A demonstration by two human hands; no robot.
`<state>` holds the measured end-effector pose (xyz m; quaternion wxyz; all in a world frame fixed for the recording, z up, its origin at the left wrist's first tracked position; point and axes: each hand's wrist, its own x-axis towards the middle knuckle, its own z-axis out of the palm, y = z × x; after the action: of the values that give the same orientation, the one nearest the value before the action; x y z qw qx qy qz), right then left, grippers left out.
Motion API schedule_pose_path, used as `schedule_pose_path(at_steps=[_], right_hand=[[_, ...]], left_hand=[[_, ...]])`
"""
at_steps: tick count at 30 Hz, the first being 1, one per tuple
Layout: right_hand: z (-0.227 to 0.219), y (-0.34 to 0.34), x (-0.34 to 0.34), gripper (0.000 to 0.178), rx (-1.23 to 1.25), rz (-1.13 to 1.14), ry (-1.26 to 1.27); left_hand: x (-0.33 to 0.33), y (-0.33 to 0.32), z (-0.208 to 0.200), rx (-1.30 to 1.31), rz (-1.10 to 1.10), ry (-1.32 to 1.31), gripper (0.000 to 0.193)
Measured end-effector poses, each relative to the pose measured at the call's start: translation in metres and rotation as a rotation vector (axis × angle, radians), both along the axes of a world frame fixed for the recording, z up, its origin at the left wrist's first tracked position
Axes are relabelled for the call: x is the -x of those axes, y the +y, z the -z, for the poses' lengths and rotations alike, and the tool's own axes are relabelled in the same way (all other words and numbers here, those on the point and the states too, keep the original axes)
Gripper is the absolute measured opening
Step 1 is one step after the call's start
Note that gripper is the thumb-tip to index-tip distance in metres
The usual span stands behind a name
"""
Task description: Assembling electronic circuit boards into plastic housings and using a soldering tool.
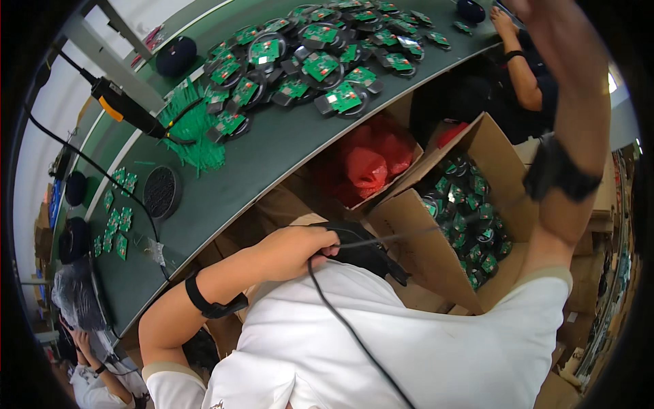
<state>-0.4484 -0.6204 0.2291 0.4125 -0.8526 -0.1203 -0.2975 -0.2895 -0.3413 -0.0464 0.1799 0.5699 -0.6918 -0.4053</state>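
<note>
My left hand (300,251) is closed in front of my shirt, its fingers curled round a thin black cable (338,317). From that hand the cable hangs down over the white shirt. A blurred dark strand also stretches from it toward my right forearm (571,146). That arm is raised high at the right, and its hand is beyond the top edge of the picture. Just beyond my left hand lies a black item (368,251), partly hidden, whose kind I cannot make out. Both arms wear black straps.
Green circuit boards with coiled black cables (320,65) are heaped on the green table (272,146). Green ties (197,129), a round black dish (162,192) and a hanging black-orange tool (126,105) are nearby. A cardboard box (422,245) holds boards; another holds red plastic (368,167). Co-workers' hands (504,26) show.
</note>
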Motion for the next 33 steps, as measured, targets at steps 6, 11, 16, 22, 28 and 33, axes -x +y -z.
schedule_pose_path(at_steps=[6, 11, 16, 22, 28, 33], right_hand=[[0.133, 0.013, 0.046, 0.013, -0.395, 0.191, 0.54], [0.277, 0.06, 0.03, 0.007, -0.422, 0.11, 1.085], [0.518, 0.056, -0.015, 0.01, -0.707, 0.485, 0.922], [0.635, -0.01, -0.087, 0.046, 0.292, 0.624, 1.146], [0.663, 0.016, -0.113, 0.041, 0.593, 0.147, 1.5], [0.701, 0.015, -0.096, 0.039, 0.656, 0.228, 1.018]], left_hand=[[0.0, 0.014, 0.033, 0.262, -0.087, 0.084, 0.02], [-0.009, 0.02, 0.026, 0.146, 0.013, 0.077, 0.035], [-0.015, 0.046, 0.022, 0.203, -0.086, 0.088, 0.047], [-0.034, 0.071, -0.005, 0.078, -0.293, -0.056, 0.051], [-0.046, 0.122, -0.02, -0.022, -0.553, -0.084, 0.048], [-0.04, 0.149, -0.007, -0.024, -0.69, -0.11, 0.047]])
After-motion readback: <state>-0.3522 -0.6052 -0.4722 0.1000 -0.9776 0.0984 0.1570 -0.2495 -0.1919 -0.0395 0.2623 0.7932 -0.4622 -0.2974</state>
